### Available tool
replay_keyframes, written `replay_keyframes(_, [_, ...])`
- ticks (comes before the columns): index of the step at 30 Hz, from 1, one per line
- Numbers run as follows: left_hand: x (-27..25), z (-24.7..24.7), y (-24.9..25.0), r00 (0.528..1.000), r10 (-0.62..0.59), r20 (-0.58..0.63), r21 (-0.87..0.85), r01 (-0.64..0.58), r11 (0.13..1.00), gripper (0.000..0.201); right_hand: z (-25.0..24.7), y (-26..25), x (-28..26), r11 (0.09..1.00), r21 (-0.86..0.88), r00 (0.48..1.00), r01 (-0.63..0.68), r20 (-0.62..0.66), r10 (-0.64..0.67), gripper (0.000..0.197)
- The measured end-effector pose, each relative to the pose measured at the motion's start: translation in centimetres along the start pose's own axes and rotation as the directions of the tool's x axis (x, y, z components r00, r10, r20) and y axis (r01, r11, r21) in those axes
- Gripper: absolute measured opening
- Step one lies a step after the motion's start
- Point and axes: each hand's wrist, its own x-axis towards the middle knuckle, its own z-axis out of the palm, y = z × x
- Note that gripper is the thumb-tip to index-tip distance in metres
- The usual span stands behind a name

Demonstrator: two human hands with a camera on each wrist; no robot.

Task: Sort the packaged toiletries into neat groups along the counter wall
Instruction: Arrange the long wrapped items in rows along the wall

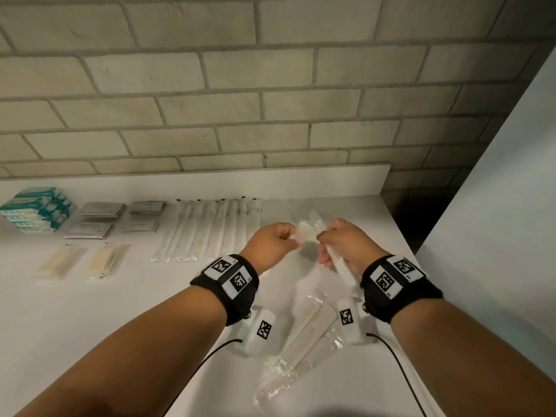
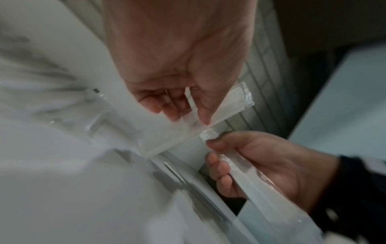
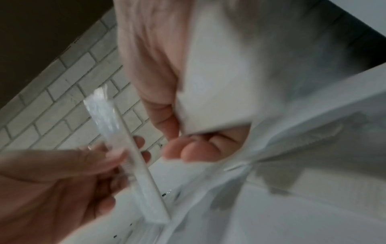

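Note:
Both hands hover over the right part of the white counter [image 1: 90, 311]. My left hand [image 1: 290, 239] pinches one end of a comb in a clear wrapper [image 1: 305, 233]; the left wrist view shows that wrapped comb [image 2: 227, 105] held between thumb and fingertips. My right hand [image 1: 326, 245] grips a second wrapped white comb [image 1: 341, 267], which runs back under the wrist. In the right wrist view this comb [image 3: 208, 99] is a blurred white slab in the curled fingers. The two combs nearly cross between the hands.
Along the wall lie teal boxes [image 1: 36, 212], grey sachets [image 1: 99, 219], a row of wrapped toothbrushes [image 1: 210, 230] and beige packets [image 1: 60, 261]. Loose wrapped combs [image 1: 304, 335] lie below my wrists. The counter ends at the right beside a white panel [image 1: 496, 206].

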Motion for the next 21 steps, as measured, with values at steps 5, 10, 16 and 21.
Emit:
replay_keyframes(5, [-1.1, 0.5, -1.2, 0.968, 0.216, 0.128, 0.463, -0.250, 0.850, 0.033, 0.2, 0.5, 0.8, 0.982, -0.095, 0.985, -0.162, 0.040, 0.166, 0.049])
replay_keyframes(10, [-2.7, 0.7, -3.3, 0.960, 0.006, 0.278, 0.660, -0.195, 0.726, 0.044, -0.5, -0.1, -0.1, 0.636, -0.771, 0.999, 0.036, 0.048, 0.001, 0.035])
replay_keyframes(16, [-2.2, 3.1, -3.1, 0.954, -0.037, 0.296, 0.765, -0.214, 0.608, 0.069, 0.2, 1.8, 0.3, 0.175, -0.914, 0.927, 0.366, 0.375, 0.019, 0.072])
replay_keyframes(21, [0.2, 2.8, -2.9, 0.938, -0.047, 0.342, 0.741, -0.239, 0.627, 0.073, 0.7, 1.6, 1.9, 0.062, -0.941, 0.942, 0.334, 0.336, 0.027, 0.072])
